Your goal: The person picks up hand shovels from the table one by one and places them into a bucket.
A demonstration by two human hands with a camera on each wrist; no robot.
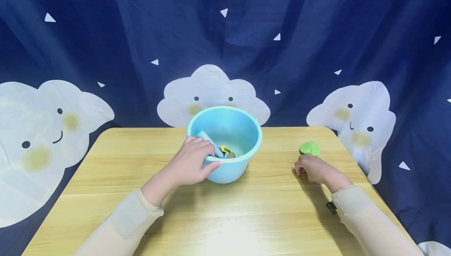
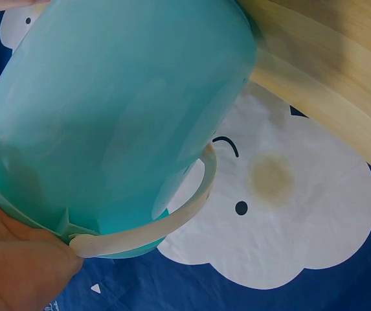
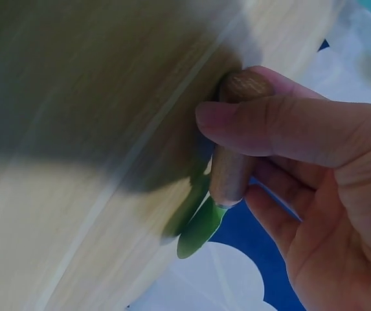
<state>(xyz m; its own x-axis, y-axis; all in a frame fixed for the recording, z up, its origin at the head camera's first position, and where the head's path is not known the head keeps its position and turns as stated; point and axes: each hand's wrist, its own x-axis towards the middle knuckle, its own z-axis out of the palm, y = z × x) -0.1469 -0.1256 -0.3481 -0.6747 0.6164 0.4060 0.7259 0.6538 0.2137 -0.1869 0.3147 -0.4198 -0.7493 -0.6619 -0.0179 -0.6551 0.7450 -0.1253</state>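
My left hand (image 1: 192, 162) grips the near left rim of a light blue bucket (image 1: 227, 170), which leans slightly toward me. Small yellow pieces (image 1: 224, 149) and other brown and dark things lie at its bottom. A pale blue bar (image 1: 211, 144) slants up inside the bucket beside my left fingers. In the left wrist view, the bucket's whitish handle (image 2: 153, 227) hangs along its outside. Over on the right, my right hand (image 1: 313, 168) pinches the brown handle (image 3: 229, 175) of a small toy shovel between thumb and fingers. Its rounded green blade (image 1: 310, 148) points away from me, close over the table.
The wooden table (image 1: 225, 205) spreads under both hands. Right behind its far edge hangs a dark blue curtain (image 1: 197, 25) with smiling white clouds and small triangles. The bucket stands near the middle of the table's far half.
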